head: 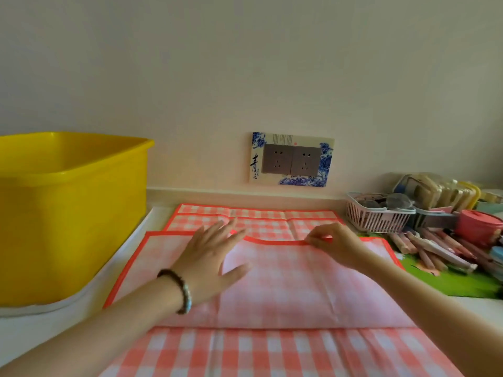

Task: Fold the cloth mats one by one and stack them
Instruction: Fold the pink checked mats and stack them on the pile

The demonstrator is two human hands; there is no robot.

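Two bare hands work on a pink-and-white checked cloth mat (299, 289) with an orange-red border, spread across the middle of a white worktop (32, 330). The mat's paler side faces up. A straight fold line runs along its near side. Nearer than that fold, brighter checked cloth (272, 352) fills the bottom of the view; whether it belongs to the same mat is unclear.

The left hand (215, 257) lies palm down on the pale layer, left of centre and close to its far edge, with fingers straight and spread, holding nothing. A beaded bracelet (178, 289) circles that wrist. The right hand (334, 246) is to the right, pinching the mat's far bordered edge between thumb and fingertips. The border bows a little between the two hands.

Beyond the hands, two more checked mats (307, 214) lie flat and overlapping along the foot of the wall.

On the left stands a large yellow plastic tub (68, 213), just beside the mat. On the wall behind, a double socket (291, 159) sits in a blue-and-white flowered frame. At the far right are a white slatted basket (378, 216), clear lidded boxes (441, 191), a small pink lidded pot (479, 224) and a heap of pink sticks (435, 248), resting on a green printed sheet (449, 281) that touches the mat's right corner.
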